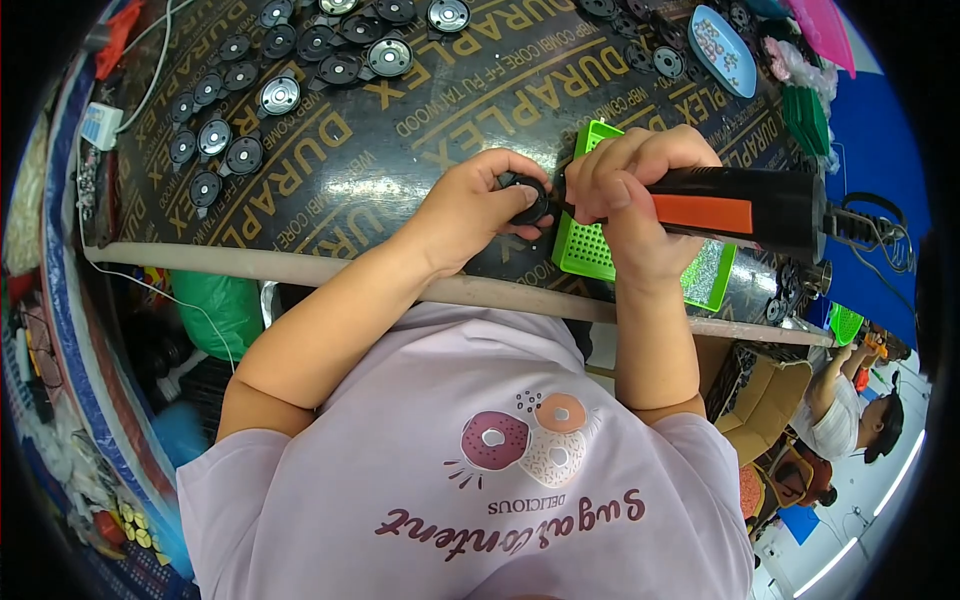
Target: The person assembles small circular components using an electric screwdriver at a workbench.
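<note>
My left hand [468, 208] pinches a small black round part [530, 200] between thumb and fingers, above the dark table near its front edge. Wrapped around a black and orange electric screwdriver [765, 215], my right hand [640, 185] holds the tool level. Its tip end points left at the round part; whether the two touch is hard to see. Partly under my right hand lies a bright green perforated basket [585, 252], with many tiny shiny pieces at its right end.
Several black round parts with silver discs [280, 96] spread over the table's far left. A light blue tray [722, 50] of small pieces stands far right, near green and pink items. A coiled cord [865, 228] trails from the screwdriver. A person [850, 410] sits off to the right.
</note>
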The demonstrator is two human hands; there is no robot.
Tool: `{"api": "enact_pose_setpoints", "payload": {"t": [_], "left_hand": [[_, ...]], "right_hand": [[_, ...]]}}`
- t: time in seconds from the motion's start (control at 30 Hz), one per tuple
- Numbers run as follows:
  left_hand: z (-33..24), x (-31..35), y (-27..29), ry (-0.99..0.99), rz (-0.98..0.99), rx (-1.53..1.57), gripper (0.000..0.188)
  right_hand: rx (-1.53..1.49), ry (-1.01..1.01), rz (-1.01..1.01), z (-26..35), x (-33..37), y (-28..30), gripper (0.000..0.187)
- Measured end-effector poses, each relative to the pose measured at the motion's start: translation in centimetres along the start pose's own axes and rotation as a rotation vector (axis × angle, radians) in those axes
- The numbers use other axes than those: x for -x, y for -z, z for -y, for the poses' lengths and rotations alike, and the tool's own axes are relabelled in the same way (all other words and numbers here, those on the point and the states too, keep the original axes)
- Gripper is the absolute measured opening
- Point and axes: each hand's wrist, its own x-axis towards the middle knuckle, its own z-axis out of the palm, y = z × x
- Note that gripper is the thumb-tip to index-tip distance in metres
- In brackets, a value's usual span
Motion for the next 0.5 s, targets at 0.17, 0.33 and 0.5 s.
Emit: {"api": "enact_pose_setpoints", "payload": {"t": [0.17, 0.33, 0.5], "left_hand": [[0.0, -0.1, 0.1, -0.004, 0.016, 0.002, 0.017], [-0.9, 1.2, -0.2, -0.028, -0.018, -0.175, 0.017], [-5.6, 6.6, 3.8, -0.56, 0.42, -1.016, 0.015]], "right_hand": [[-0.028, 0.033, 0.04, 0.2, -0.1, 0.1, 0.022], [-0.235, 0.213, -0.019, 2.2, -1.4, 2.0, 0.028], [0.117, 0.107, -0.423, 0.9, -1.0, 6.0, 0.021]]}}
